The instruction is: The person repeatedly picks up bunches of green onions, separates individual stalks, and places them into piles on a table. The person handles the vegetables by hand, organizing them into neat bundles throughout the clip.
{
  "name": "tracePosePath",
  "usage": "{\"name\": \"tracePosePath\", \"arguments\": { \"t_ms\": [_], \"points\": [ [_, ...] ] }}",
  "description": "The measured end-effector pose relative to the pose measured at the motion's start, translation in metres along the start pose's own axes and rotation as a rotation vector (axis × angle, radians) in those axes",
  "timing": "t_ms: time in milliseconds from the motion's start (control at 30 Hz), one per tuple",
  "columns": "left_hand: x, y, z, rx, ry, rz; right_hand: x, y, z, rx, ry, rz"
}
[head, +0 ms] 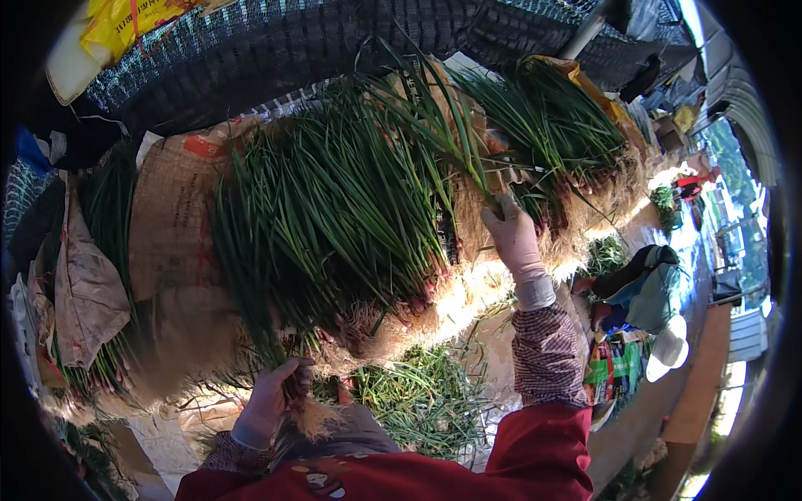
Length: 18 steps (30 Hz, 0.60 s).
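In the lower left, my left hand [263, 401] is closed around the root end of a small bundle of green allium plants [310, 416], whose pale roots hang below the fist. My right hand [517, 241], reaching forward, grips a few long green stalks [468, 160] by their lower ends. Both hands wear pale gloves. Between them lies a wide heap of the same plants [338, 206], leaves pointing away and reddish bulbs with stringy roots [401, 313] towards me. A second heap [557, 128] rests just beyond my right hand.
Printed woven sacks [175, 213] lie under and beside the heaps. Dark netting [301, 50] hangs behind. Leaf trimmings [426, 401] cover the ground by my legs. At right, a person in a white hat [667, 351] bends near a colourful bag [617, 366]. A folded sack [91, 300] covers plants at left.
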State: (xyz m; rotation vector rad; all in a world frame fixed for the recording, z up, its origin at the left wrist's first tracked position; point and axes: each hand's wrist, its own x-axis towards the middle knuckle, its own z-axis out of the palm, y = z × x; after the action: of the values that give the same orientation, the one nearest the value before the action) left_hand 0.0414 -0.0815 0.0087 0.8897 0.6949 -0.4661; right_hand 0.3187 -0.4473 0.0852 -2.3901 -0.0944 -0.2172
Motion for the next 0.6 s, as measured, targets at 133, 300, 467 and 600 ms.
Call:
{"name": "tracePosePath", "arguments": {
  "t_ms": [133, 300, 467, 600],
  "points": [
    [0.001, 0.006, 0.008, -0.034, -0.084, -0.044, -0.046, 0.058, 0.077, -0.198, -0.41, 0.206],
    [-0.004, 0.004, 0.007, 0.029, -0.057, 0.01, -0.031, 0.079, 0.095, -0.254, -0.365, 0.222],
    [-0.008, 0.001, 0.0, 0.032, -0.06, 0.01, -0.038, 0.09, 0.103, -0.129, -0.553, 0.221],
    [-0.011, 0.001, -0.001, -0.023, -0.062, -0.025, -0.021, 0.069, 0.089, -0.313, -0.499, 0.306]
  ]
}}
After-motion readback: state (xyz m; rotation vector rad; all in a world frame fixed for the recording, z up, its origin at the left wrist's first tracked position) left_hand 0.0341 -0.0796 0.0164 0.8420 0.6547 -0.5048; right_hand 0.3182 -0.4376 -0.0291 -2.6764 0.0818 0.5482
